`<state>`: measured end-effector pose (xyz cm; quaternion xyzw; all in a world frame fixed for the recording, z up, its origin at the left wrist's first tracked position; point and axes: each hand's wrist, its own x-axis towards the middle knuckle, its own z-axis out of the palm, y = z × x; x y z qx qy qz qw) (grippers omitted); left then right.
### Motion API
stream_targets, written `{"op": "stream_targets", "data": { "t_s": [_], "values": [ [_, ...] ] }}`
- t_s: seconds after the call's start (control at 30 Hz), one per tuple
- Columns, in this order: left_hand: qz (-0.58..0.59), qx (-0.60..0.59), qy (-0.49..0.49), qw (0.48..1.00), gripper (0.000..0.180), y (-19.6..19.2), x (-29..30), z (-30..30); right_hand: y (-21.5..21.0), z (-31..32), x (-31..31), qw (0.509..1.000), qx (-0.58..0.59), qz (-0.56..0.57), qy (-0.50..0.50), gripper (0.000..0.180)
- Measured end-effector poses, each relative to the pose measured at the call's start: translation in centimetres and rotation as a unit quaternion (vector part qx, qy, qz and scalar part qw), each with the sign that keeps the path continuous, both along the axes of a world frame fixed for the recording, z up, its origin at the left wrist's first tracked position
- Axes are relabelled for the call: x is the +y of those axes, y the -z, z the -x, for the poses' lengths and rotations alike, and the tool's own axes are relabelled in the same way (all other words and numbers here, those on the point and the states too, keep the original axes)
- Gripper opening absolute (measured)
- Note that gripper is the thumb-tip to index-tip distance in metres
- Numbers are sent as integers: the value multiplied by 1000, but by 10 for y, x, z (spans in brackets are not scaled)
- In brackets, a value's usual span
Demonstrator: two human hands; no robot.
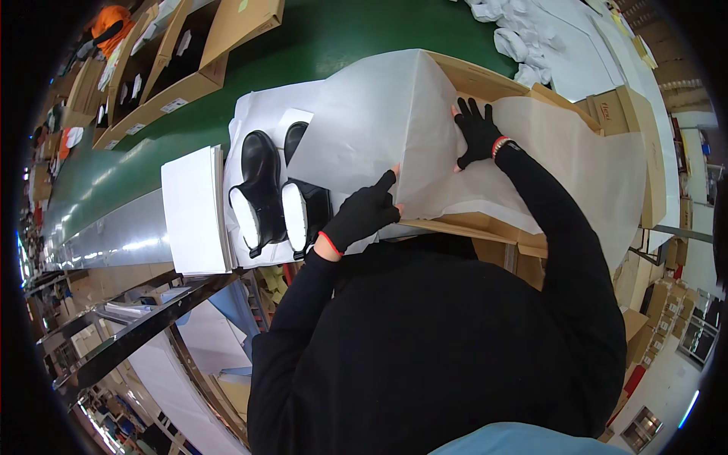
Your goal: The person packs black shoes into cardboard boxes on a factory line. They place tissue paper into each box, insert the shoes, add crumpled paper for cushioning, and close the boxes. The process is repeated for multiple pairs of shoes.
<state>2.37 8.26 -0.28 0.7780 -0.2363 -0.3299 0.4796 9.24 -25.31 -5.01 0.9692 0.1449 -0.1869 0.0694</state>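
Observation:
Both my hands wear black gloves. My left hand (364,214) grips the near edge of a large sheet of white tissue paper (394,136) that drapes over an open brown cardboard box (485,80). My right hand (478,133) lies flat with fingers spread on the same sheet, pressing it down into the box. To the left of the box a pair of black shoes (277,189) with white insoles rests on more white paper, partly covered by the raised sheet.
A stack of white paper sheets (196,208) lies left of the shoes. A green conveyor belt (318,45) carries open cardboard boxes (182,68) behind. Crumpled white paper (516,38) lies at the far right. A metal rack (129,326) stands at lower left.

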Motion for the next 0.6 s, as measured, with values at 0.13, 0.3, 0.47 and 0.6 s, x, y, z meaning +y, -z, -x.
{"op": "stream_targets", "data": {
  "t_s": [0.13, 0.3, 0.47, 0.6],
  "values": [
    [-25, -24, -12, 999, 75, -1, -3, -1, 2, 6, 6, 997, -49, 49, 18, 126],
    [-62, -107, -75, 989, 73, 0, -2, 18, -13, 54, 22, 999, -2, 15, -38, 107],
    [-85, -269, -77, 956, 69, 6, -7, 26, -26, 69, 5, 991, -89, 46, -84, 91],
    [-75, -232, -102, 964, 61, -5, -11, 31, -94, 99, -20, 972, -162, -168, -41, 33]
  ]
}}
